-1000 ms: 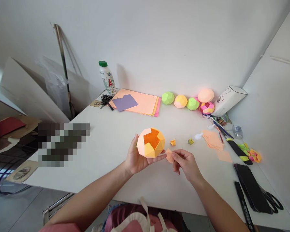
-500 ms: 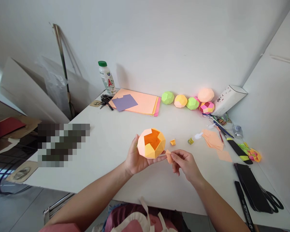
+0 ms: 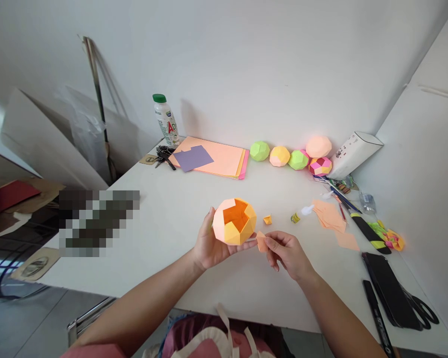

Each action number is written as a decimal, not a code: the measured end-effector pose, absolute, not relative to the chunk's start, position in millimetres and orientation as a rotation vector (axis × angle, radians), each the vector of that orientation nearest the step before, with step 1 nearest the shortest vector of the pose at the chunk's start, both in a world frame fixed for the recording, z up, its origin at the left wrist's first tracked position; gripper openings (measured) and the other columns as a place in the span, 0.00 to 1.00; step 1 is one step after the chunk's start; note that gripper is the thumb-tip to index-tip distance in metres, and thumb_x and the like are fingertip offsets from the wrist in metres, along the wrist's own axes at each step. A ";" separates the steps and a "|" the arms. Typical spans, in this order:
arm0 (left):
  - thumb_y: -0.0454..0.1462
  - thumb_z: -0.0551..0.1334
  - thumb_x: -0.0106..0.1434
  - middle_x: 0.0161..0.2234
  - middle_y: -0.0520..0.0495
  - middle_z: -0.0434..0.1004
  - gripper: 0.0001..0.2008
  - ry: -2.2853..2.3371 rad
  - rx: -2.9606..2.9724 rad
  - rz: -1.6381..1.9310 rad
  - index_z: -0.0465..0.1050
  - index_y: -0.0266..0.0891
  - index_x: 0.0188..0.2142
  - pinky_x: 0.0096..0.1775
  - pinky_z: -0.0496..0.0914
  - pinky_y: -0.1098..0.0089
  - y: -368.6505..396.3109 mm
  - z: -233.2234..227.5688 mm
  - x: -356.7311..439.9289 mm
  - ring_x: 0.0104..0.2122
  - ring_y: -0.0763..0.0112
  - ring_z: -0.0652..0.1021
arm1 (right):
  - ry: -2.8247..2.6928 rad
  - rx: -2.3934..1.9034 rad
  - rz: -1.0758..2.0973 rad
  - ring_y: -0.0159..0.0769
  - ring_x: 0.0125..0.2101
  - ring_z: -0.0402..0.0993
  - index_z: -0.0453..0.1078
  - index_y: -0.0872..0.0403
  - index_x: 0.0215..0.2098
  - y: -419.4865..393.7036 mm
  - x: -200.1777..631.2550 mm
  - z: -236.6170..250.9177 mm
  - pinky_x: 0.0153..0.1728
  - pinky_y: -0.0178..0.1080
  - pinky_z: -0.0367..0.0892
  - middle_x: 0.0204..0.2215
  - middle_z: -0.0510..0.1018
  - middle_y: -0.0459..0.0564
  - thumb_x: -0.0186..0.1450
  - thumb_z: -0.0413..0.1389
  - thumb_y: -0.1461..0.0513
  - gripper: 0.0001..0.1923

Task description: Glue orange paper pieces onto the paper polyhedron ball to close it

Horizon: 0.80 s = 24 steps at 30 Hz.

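My left hand (image 3: 211,246) cradles a faceted paper ball (image 3: 233,233) from below and the left side. The ball is peach and yellow-orange, with a jagged opening at the top that shows its orange inside. My right hand (image 3: 285,251) pinches a small folded peach paper piece (image 3: 262,242) between thumb and finger, close to the left fingertips and just right of the ball. Whether the piece touches those fingertips I cannot tell. A small folded orange paper piece (image 3: 268,219) lies on the table behind my right hand.
Coloured paper sheets (image 3: 216,156) lie at the back beside a bottle (image 3: 167,122). Finished paper balls (image 3: 280,156) line the wall. To the right are cut peach papers (image 3: 329,216), a cutter (image 3: 371,233), a black phone (image 3: 390,291), scissors (image 3: 421,308) and a marker (image 3: 377,315).
Almost nothing differs. The view has shifted very slightly, and both hands keep their hold on the ball and the folded paper piece.
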State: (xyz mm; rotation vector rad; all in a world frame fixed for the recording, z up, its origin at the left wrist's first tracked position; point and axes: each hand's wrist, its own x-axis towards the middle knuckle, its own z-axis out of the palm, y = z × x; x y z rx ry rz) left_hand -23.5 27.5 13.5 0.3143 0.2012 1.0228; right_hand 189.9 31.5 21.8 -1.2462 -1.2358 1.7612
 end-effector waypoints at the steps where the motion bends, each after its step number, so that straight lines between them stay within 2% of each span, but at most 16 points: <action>1: 0.60 0.52 0.62 0.47 0.35 0.77 0.34 0.198 0.313 1.019 0.69 0.35 0.52 0.55 0.63 0.46 27.6 13.3 -23.6 0.45 0.50 0.79 | -1.239 -1.247 1.768 0.26 0.13 0.61 0.74 0.57 0.30 31.9 190.3 21.2 0.12 0.30 0.57 0.13 0.69 0.41 0.57 0.63 0.50 0.17; 7: 0.59 0.54 0.61 0.45 0.38 0.78 0.32 0.185 0.315 1.010 0.70 0.37 0.51 0.56 0.61 0.45 27.1 13.4 -23.8 0.46 0.50 0.79 | -1.224 -1.255 1.843 0.23 0.11 0.55 0.72 0.56 0.27 33.6 192.1 19.0 0.12 0.29 0.52 0.11 0.65 0.38 0.56 0.63 0.50 0.17; 14: 0.60 0.55 0.60 0.46 0.36 0.78 0.34 0.205 0.348 0.983 0.70 0.34 0.51 0.56 0.62 0.46 27.4 14.5 -23.7 0.47 0.48 0.78 | -1.214 -1.272 1.900 0.21 0.12 0.48 0.70 0.56 0.25 34.3 192.3 20.2 0.13 0.29 0.44 0.10 0.61 0.36 0.57 0.63 0.50 0.17; 24: 0.60 0.56 0.59 0.45 0.37 0.78 0.33 0.207 0.359 0.982 0.70 0.35 0.51 0.56 0.61 0.45 27.1 15.0 -24.1 0.48 0.46 0.77 | -1.221 -1.278 1.863 0.22 0.15 0.48 0.72 0.56 0.25 35.2 192.2 21.5 0.18 0.32 0.43 0.13 0.60 0.38 0.53 0.66 0.49 0.19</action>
